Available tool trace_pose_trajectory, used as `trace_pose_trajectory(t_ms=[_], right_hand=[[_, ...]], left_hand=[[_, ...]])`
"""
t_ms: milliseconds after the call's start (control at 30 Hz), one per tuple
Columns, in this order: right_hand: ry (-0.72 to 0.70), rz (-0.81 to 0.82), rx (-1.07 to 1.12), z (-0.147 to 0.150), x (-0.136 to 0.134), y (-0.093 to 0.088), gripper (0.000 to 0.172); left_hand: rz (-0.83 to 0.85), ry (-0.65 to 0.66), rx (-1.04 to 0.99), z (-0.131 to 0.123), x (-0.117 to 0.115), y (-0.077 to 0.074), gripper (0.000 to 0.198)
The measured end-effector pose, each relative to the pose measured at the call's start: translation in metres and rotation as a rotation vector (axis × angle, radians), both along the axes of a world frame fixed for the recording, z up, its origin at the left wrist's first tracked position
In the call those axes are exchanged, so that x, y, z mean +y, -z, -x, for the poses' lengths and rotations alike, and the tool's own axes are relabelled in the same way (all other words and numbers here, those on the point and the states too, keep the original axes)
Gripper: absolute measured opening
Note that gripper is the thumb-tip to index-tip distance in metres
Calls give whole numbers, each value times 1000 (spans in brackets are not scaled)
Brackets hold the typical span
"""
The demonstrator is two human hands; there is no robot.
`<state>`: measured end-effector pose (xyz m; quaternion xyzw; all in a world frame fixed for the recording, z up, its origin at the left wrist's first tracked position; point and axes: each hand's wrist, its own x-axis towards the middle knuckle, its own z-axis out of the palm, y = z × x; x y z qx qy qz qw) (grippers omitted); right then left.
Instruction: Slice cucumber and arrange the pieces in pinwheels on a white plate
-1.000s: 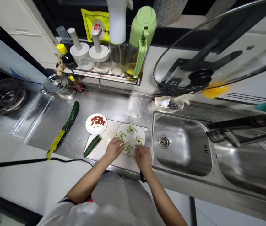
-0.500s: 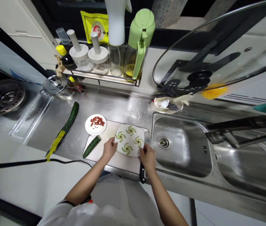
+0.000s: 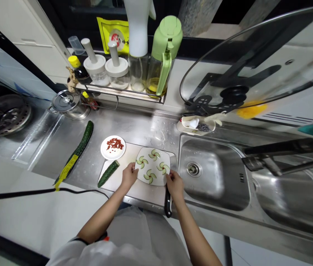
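A white squarish plate (image 3: 152, 167) carries several pinwheel flowers of cucumber slices (image 3: 150, 176) with small red centres. My left hand (image 3: 129, 176) pinches its left edge, and my right hand (image 3: 175, 184) grips its lower right corner. Under the plate is a pale cutting board (image 3: 145, 194). A cut piece of cucumber (image 3: 108, 173) lies on the board left of my left hand. Behind that piece, a round white dish (image 3: 113, 155) holds small dark red bits (image 3: 115, 143). Beside my right hand lies a knife with a black handle (image 3: 167, 204), its blade partly hidden.
A whole cucumber (image 3: 85, 136) with a yellow label lies to the left, near a lidded steel pot (image 3: 67, 104). At right is a double sink (image 3: 217, 170) with a faucet (image 3: 278, 147). Jars and a green-topped oil bottle (image 3: 164, 55) stand on the shelf; a glass lid (image 3: 228, 74) hangs right.
The view has shifted very slightly. Both hands stay on the plate's edges, and nothing else has visibly moved.
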<state>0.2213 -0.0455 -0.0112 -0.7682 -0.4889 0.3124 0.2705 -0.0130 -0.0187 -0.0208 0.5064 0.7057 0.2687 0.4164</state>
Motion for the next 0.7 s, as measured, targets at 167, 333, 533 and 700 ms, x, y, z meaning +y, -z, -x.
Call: trace_pose_trajectory(t_ms=[167,333,533,700], right_hand=[[66,22,137,2,3,-6,33],[169,56,329,10,7,-16,35],[244,126,792,21,6,-22,31],[324,64,1005,32,3,-31,39]], left_hand=[[-7,-10,-15,3,1,-4,26],[4,-36,-53,8,0,-14,28],[-4,-53,-114,14,-6,-27,32],[-17,-64,-142,18,-12,-36,31]])
